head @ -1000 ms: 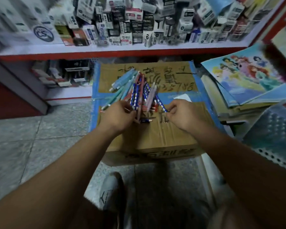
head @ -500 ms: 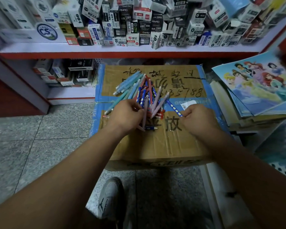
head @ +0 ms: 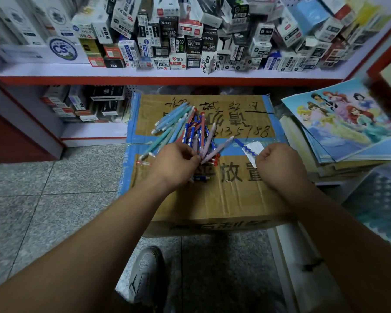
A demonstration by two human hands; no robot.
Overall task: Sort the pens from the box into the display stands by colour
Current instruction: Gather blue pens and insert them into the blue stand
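Note:
A fan of pens point(head: 190, 132) in light blue, teal, dark blue, red and lilac lies on top of a closed cardboard box point(head: 212, 195). My left hand point(head: 174, 163) grips the near ends of the bunch, fingers curled round them. Off to the right, my right hand point(head: 278, 163) pinches one dark blue dotted pen point(head: 244, 146), which points up and to the left, apart from the bunch. A single dark blue pen point(head: 201, 178) lies loose on the box below my left hand. No display stand is in view.
A shelf point(head: 167, 73) packed with small stationery boxes runs across the back, with a lower shelf point(head: 93, 129) at left. A stack of picture books point(head: 348, 132) sits right of the box. Grey tiled floor point(head: 43, 199) lies left, my shoe point(head: 145, 272) below.
My right hand has drawn the dark blue dotted pen out of the bunch and moved right with it. My left hand keeps hold of the bunch.

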